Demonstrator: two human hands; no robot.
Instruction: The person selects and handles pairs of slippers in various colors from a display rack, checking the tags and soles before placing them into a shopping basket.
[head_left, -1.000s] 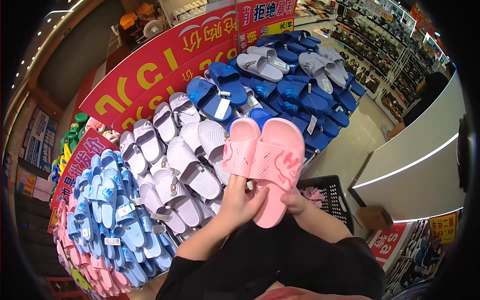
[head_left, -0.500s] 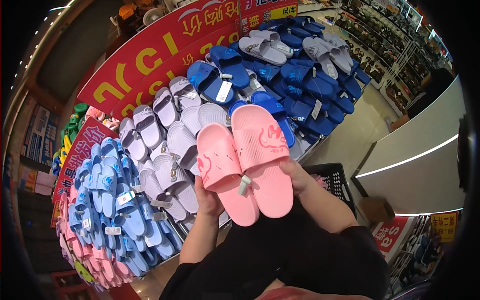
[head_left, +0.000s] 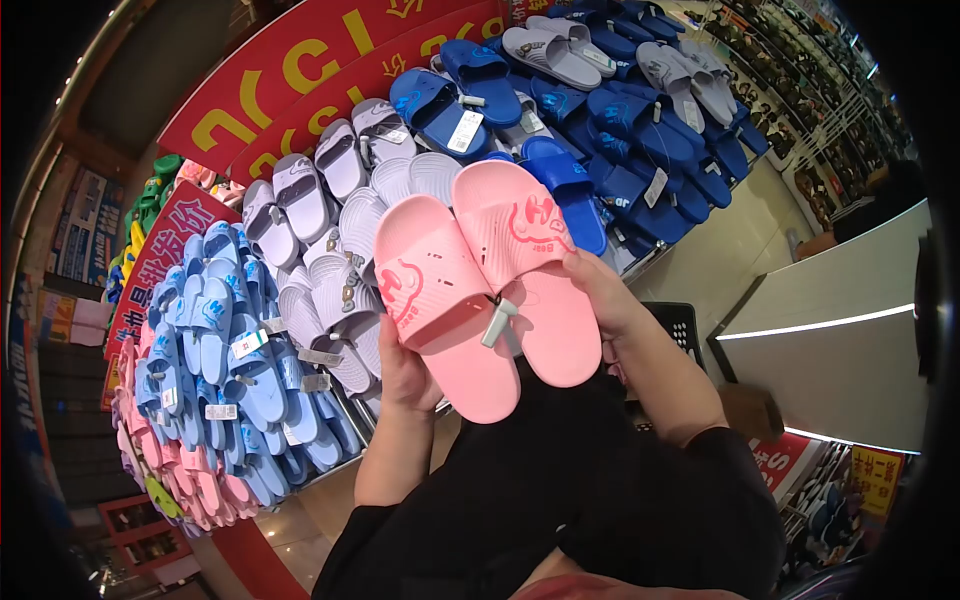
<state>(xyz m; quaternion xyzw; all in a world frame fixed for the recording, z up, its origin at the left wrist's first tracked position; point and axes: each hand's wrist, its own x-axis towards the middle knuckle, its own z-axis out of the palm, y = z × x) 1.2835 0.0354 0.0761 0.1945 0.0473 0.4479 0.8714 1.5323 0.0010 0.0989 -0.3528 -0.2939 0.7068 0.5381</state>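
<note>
A pair of pink slide slippers (head_left: 465, 360) is held up in front of my body, soles down and straps showing a red bear drawing. My left hand (head_left: 405, 370) grips the outer edge of the left slipper, its fingers partly hidden underneath. On the other side, my right hand (head_left: 600, 295) is closed on the right slipper's edge beside the strap. A pale plastic security tag (head_left: 497, 322) joins the two slippers near their middle. Behind them lie lavender slippers (head_left: 345, 280) and a bright blue slipper (head_left: 565, 185).
Light blue slippers (head_left: 250, 370) are heaped at the left and navy slippers (head_left: 640, 130) at the back right. Red price signs (head_left: 290, 90) stand behind. A black basket (head_left: 680, 325) is at my right, near a white counter (head_left: 830, 290). Shoe shelves (head_left: 800, 80) fill the far right.
The pink slippers have moved slightly up and left in view and are tilted, with the left one nearer. The display has shifted, and both hands keep their grip.
</note>
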